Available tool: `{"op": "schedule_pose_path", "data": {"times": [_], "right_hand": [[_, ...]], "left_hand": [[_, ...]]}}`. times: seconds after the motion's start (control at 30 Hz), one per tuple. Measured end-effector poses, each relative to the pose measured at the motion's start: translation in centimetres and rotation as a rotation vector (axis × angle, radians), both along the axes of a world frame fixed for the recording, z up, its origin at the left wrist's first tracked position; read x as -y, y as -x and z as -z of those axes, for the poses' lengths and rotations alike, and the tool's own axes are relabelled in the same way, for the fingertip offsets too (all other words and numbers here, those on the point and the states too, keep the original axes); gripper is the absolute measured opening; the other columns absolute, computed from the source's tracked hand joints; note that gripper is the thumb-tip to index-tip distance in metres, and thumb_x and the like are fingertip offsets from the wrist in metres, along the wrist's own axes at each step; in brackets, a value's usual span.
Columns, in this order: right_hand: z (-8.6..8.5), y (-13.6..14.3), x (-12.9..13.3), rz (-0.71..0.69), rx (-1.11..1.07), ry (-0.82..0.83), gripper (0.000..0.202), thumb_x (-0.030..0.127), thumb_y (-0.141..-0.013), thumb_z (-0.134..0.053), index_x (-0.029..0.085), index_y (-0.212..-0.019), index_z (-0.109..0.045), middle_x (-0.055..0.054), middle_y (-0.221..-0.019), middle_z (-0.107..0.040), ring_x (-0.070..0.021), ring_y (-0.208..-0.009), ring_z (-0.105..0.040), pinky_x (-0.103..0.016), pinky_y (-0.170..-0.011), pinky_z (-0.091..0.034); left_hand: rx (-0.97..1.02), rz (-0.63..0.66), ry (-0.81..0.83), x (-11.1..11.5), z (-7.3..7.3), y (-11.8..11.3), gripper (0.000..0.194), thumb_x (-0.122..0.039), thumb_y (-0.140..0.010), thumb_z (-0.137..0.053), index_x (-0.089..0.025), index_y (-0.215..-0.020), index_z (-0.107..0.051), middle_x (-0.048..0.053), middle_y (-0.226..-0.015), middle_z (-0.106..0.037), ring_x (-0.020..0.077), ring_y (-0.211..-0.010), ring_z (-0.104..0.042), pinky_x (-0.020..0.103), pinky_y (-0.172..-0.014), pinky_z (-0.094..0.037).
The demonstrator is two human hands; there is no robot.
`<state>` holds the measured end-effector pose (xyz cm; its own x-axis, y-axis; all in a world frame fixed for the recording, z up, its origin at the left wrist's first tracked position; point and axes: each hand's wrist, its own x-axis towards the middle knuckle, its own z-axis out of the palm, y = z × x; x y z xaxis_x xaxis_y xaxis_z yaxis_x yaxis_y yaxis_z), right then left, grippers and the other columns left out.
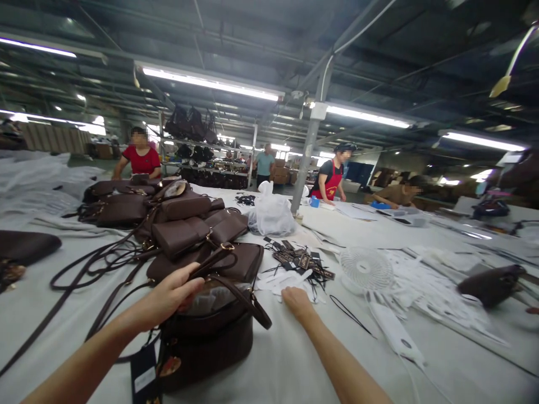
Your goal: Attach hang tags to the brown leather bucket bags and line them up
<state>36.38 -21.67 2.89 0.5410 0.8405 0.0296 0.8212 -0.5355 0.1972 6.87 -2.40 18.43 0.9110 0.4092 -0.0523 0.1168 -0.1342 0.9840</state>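
A dark brown handbag (210, 353) stands upright on the table right in front of me, its top open and clear plastic showing inside. My left hand (181, 289) is closed around one of its strap handles (214, 259), while the other handle (244, 297) arches to the right. From the bag's left side hangs a black tag (144, 373) with a white label. My right hand (298, 303) is closed at the near edge of a heap of white slips (282, 282); its fingertips are hidden. Just beyond lie black and brown hang tags (305, 261) with cords.
More brown bags (181, 235) are piled behind, with long straps trailing left. A white handheld fan (366, 269) lies right, before spread white pieces (438, 292). A white plastic bag (272, 213) sits near a metal post (309, 157). Co-workers (330, 179) are across the table.
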Motion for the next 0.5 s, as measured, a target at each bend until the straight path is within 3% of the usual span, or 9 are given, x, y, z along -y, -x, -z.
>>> {"op": "schedule_pose_path", "data": {"times": [0.13, 0.27, 0.4, 0.5], "right_hand": [[0.3, -0.3, 1.7, -0.025, -0.015, 0.016, 0.026, 0.006, -0.090, -0.043, 0.017, -0.095, -0.066, -0.010, -0.098, -0.070, -0.0214, -0.093, -0.065, -0.028, -0.071, -0.046], [-0.1, -2.2, 3.2, 0.048, 0.005, -0.003, 0.029, 0.008, -0.091, -0.039, 0.021, -0.102, -0.063, -0.007, -0.101, -0.069, -0.0197, -0.092, -0.065, -0.026, -0.069, -0.044], [-0.5, -5.4, 2.4, 0.065, 0.020, -0.024, 0.047, -0.002, -0.086, -0.035, 0.022, -0.121, -0.055, -0.010, -0.124, -0.060, -0.0200, -0.113, -0.057, -0.027, -0.079, -0.045], [-0.2, -7.2, 1.1, 0.040, -0.013, -0.009, 0.044, -0.002, -0.085, -0.038, 0.020, -0.116, -0.060, -0.012, -0.118, -0.064, -0.0220, -0.113, -0.057, -0.029, -0.082, -0.045]], "left_hand": [[-0.002, -0.039, 0.057, -0.3, 0.3, 0.1, 0.064, -0.060, -0.065, -0.068, -0.020, -0.109, -0.045, -0.011, -0.057, -0.033, 0.0088, -0.051, -0.027, 0.020, -0.046, -0.022], [-0.005, -0.036, 0.077, -0.5, 0.5, 0.1, 0.056, -0.056, -0.068, -0.067, -0.021, -0.109, -0.052, -0.009, -0.057, -0.034, 0.0091, -0.051, -0.029, 0.020, -0.046, -0.023], [0.002, -0.081, 0.055, -0.3, 0.5, 0.3, 0.058, -0.053, -0.071, -0.066, -0.024, -0.120, -0.053, -0.008, -0.057, -0.036, 0.0099, -0.050, -0.032, 0.020, -0.045, -0.026], [0.013, -0.098, 0.053, 0.0, 0.4, 0.4, 0.062, -0.054, -0.072, -0.067, -0.024, -0.124, -0.052, -0.007, -0.058, -0.038, 0.0098, -0.049, -0.034, 0.020, -0.045, -0.028]]}}
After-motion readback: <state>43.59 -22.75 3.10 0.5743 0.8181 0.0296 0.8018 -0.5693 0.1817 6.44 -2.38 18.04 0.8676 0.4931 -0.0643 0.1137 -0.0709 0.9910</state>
